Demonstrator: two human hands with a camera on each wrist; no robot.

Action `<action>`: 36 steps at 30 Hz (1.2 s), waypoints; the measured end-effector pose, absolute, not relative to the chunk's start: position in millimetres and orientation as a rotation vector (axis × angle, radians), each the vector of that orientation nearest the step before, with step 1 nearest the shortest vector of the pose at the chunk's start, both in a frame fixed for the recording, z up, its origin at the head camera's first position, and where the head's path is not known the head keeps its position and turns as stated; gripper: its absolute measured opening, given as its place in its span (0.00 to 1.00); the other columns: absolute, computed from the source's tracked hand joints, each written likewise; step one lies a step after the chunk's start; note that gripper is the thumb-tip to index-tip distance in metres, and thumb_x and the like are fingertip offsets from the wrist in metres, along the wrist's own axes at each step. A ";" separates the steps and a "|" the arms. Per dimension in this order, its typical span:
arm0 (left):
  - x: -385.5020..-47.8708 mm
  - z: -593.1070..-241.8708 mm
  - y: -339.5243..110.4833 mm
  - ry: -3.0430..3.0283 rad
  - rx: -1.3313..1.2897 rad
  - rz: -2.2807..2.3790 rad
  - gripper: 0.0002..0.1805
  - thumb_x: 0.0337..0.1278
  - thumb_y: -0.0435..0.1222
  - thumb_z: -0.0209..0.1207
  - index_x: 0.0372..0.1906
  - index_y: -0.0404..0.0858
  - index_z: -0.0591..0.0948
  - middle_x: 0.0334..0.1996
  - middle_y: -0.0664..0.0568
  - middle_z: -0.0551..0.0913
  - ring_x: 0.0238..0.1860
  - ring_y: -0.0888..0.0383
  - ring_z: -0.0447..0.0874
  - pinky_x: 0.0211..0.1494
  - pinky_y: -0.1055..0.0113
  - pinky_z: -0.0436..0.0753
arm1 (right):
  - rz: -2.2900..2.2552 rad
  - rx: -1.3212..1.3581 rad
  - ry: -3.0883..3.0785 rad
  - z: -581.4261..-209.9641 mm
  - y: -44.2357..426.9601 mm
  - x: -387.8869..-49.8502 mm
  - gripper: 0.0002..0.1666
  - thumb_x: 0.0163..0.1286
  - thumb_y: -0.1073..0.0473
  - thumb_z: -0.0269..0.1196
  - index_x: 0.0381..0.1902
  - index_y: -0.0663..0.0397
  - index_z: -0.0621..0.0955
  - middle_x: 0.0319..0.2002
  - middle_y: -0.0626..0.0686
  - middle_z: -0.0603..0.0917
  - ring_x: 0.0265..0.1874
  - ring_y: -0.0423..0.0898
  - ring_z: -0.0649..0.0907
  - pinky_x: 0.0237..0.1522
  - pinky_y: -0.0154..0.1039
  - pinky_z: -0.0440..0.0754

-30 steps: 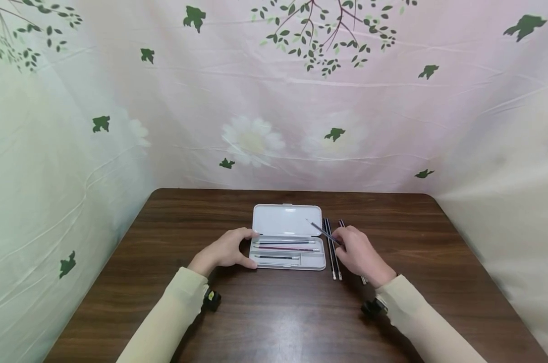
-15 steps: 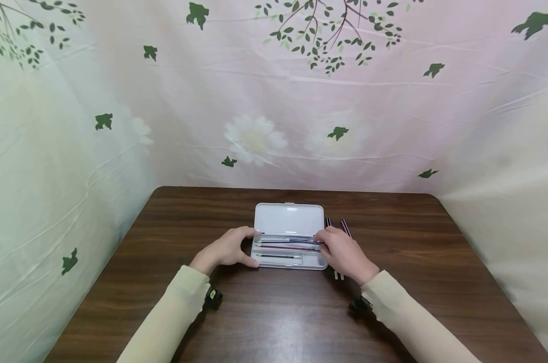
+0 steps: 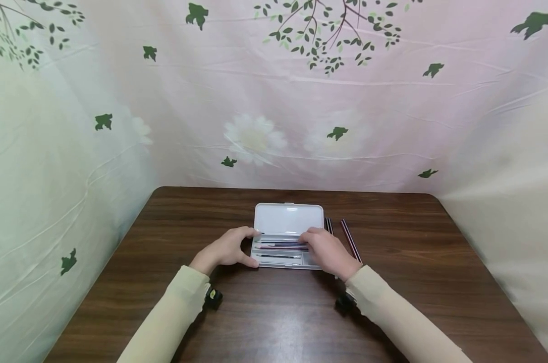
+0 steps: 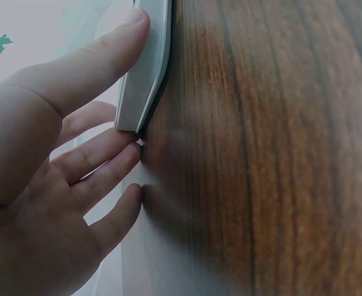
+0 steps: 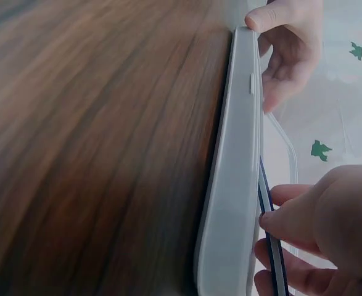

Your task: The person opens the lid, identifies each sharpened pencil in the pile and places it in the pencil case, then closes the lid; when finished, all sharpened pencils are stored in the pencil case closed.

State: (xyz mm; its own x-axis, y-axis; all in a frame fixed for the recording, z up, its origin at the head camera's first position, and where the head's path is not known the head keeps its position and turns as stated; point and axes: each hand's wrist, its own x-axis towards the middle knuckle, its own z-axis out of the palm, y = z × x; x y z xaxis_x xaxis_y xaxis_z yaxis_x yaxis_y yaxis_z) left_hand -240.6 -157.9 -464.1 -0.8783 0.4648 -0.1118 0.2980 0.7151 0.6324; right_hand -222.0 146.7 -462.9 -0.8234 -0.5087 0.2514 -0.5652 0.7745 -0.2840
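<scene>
A white pencil case (image 3: 288,219) lies on the table with its lid raised toward the back. My left hand (image 3: 228,247) holds the case's left end, thumb at the front wall (image 4: 142,92) and fingers curled round behind. Over the tray, my right hand (image 3: 330,252) pinches a dark striped pencil (image 5: 277,265) between thumb and fingers. That pencil lies low and lengthwise; whether it touches the tray floor I cannot tell. Inside the tray are several pencils, with a short thin one (image 3: 278,256) in the front compartment. My right hand hides the tray's right end.
Black pencils (image 3: 330,225) lie just right of the case, partly behind my right hand. Farther right rests a dark reddish striped pencil (image 3: 350,239). The brown wooden table (image 3: 274,322) meets a printed cloth (image 3: 287,171) at its back edge.
My right hand has carried the pencil leftward from the table beside the case to over the tray, and the pencil has swung from slanted to lengthwise. My left hand stays at the case.
</scene>
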 end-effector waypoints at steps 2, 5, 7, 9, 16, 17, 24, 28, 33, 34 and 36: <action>-240.8 -464.2 -157.4 2.659 0.603 0.918 0.47 0.41 0.43 0.85 0.71 0.40 0.78 0.65 0.48 0.80 0.68 0.51 0.75 0.75 0.50 0.72 | 0.538 0.884 -2.796 -463.5 142.1 -223.7 0.17 0.67 0.76 0.62 0.45 0.54 0.89 0.43 0.51 0.88 0.45 0.50 0.87 0.47 0.49 0.88; -240.8 -464.1 -156.7 2.653 0.603 0.925 0.47 0.41 0.43 0.85 0.71 0.40 0.78 0.66 0.48 0.80 0.68 0.51 0.75 0.75 0.50 0.72 | 0.570 0.911 -2.793 -465.0 136.1 -226.4 0.19 0.67 0.77 0.60 0.46 0.54 0.89 0.44 0.51 0.88 0.46 0.49 0.87 0.48 0.48 0.88; -240.5 -463.8 -156.5 2.650 0.604 0.926 0.47 0.42 0.44 0.85 0.71 0.41 0.78 0.66 0.48 0.80 0.68 0.51 0.75 0.75 0.50 0.72 | 0.594 0.920 -2.795 -466.4 133.4 -227.9 0.19 0.67 0.78 0.60 0.46 0.53 0.89 0.44 0.50 0.89 0.46 0.48 0.88 0.48 0.47 0.88; -240.6 -463.7 -156.3 2.649 0.606 0.923 0.47 0.42 0.43 0.85 0.71 0.41 0.78 0.66 0.48 0.80 0.68 0.51 0.75 0.75 0.50 0.72 | 0.619 0.932 -2.793 -467.7 131.5 -229.4 0.19 0.67 0.78 0.60 0.46 0.54 0.88 0.44 0.50 0.89 0.46 0.47 0.88 0.48 0.47 0.88; -241.4 -462.8 -156.0 2.655 0.622 0.916 0.46 0.42 0.44 0.85 0.71 0.41 0.78 0.65 0.48 0.80 0.68 0.51 0.76 0.75 0.51 0.72 | 0.677 1.002 -2.732 -471.6 128.6 -233.9 0.18 0.67 0.78 0.62 0.46 0.55 0.88 0.43 0.51 0.89 0.46 0.46 0.88 0.50 0.44 0.88; -241.5 -462.7 -155.9 2.654 0.623 0.916 0.46 0.42 0.44 0.85 0.71 0.41 0.78 0.65 0.48 0.80 0.68 0.51 0.76 0.75 0.51 0.72 | 0.691 1.013 -2.723 -472.1 128.5 -234.4 0.17 0.67 0.78 0.63 0.46 0.55 0.88 0.43 0.51 0.89 0.46 0.46 0.88 0.50 0.44 0.88; -242.1 -463.8 -155.7 2.655 0.610 0.916 0.46 0.42 0.44 0.85 0.71 0.41 0.78 0.65 0.47 0.80 0.68 0.50 0.75 0.76 0.50 0.72 | 0.760 0.981 -2.658 -474.7 134.9 -236.0 0.12 0.68 0.73 0.67 0.45 0.55 0.88 0.44 0.51 0.89 0.47 0.46 0.88 0.51 0.44 0.88; -241.8 -464.1 -156.6 2.662 0.613 0.915 0.47 0.41 0.44 0.85 0.71 0.41 0.78 0.65 0.47 0.80 0.68 0.50 0.75 0.76 0.50 0.72 | 0.792 0.864 -2.652 -472.3 148.4 -236.3 0.10 0.68 0.71 0.68 0.45 0.56 0.88 0.44 0.51 0.88 0.46 0.46 0.87 0.50 0.46 0.88; -241.4 -465.8 -158.6 2.669 0.629 0.909 0.48 0.41 0.44 0.85 0.71 0.40 0.78 0.65 0.47 0.80 0.68 0.50 0.76 0.75 0.50 0.72 | 0.820 0.684 -2.670 -472.9 170.8 -237.2 0.13 0.69 0.71 0.67 0.49 0.56 0.87 0.47 0.55 0.86 0.44 0.49 0.85 0.46 0.48 0.87; -241.2 -466.0 -159.0 2.669 0.630 0.907 0.48 0.41 0.44 0.85 0.71 0.40 0.78 0.65 0.47 0.80 0.68 0.49 0.76 0.75 0.49 0.72 | 0.821 0.658 -2.678 -473.7 174.7 -237.3 0.13 0.69 0.71 0.67 0.50 0.56 0.86 0.47 0.56 0.85 0.44 0.50 0.85 0.46 0.48 0.87; -240.8 -466.2 -159.7 2.668 0.626 0.905 0.47 0.41 0.45 0.85 0.71 0.40 0.78 0.65 0.46 0.80 0.68 0.49 0.75 0.75 0.49 0.72 | 0.819 0.619 -2.698 -474.9 181.1 -237.2 0.15 0.69 0.71 0.68 0.52 0.57 0.85 0.48 0.59 0.83 0.44 0.51 0.84 0.46 0.49 0.86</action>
